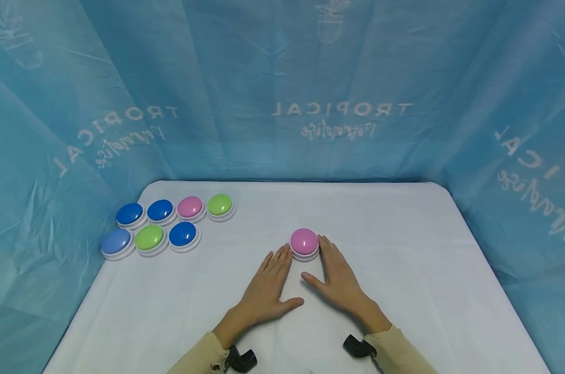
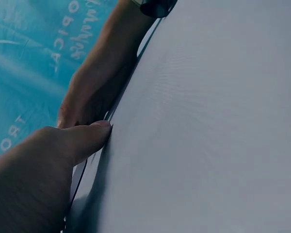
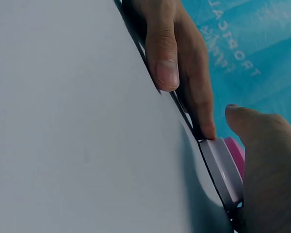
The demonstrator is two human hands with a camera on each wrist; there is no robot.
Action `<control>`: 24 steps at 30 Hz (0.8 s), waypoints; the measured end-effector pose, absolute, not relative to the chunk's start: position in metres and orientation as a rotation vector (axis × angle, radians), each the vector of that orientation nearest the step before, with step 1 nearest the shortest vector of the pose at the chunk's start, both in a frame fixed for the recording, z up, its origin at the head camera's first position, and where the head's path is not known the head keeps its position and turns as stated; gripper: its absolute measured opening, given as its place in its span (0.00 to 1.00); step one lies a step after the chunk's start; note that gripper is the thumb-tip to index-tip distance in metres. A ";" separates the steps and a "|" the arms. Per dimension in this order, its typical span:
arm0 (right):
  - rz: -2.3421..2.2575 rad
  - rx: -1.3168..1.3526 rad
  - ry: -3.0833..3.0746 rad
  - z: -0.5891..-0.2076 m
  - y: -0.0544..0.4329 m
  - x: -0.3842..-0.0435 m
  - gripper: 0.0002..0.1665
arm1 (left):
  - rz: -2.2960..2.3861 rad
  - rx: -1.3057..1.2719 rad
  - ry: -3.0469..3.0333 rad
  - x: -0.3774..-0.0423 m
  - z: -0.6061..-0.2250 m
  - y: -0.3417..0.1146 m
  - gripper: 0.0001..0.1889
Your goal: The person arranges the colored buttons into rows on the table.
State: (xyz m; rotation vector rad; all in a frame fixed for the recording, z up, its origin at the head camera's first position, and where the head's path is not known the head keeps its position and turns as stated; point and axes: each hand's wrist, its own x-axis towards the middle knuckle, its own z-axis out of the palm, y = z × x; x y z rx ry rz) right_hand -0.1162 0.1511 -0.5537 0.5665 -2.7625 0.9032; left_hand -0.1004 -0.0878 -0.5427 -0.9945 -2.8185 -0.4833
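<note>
A pink dome push button (image 1: 304,242) on a white round base stands upright on the white table, between my two hands. My left hand (image 1: 268,291) lies low over the cloth with straight fingers, its fingertips at the left side of the base. On the other side, my right hand (image 1: 340,280) has its straight fingertips at the base's right edge, thumb spread away. From the right wrist view, the white base (image 3: 222,170) shows between the fingertips of the left hand (image 3: 196,73) and the right hand (image 3: 271,160). In the left wrist view the button is hidden behind the left hand (image 2: 43,165).
Several similar buttons stand in two rows at the back left: blue (image 1: 129,213), pink (image 1: 190,207) and green (image 1: 219,204) ones among them. Blue printed curtains (image 1: 282,150) enclose the white table (image 1: 380,208) at the back and sides. A black wrist camera (image 1: 242,359) sits at the left cuff.
</note>
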 end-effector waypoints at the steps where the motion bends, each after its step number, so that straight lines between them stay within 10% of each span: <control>1: 0.898 0.542 -2.766 -0.552 0.158 -0.115 0.62 | -0.462 -1.016 -2.823 -0.103 -0.543 -0.081 0.59; 24: 0.854 -0.032 -2.674 -0.547 0.280 -0.134 0.51 | -0.248 -1.294 -2.811 -0.173 -0.536 0.078 0.57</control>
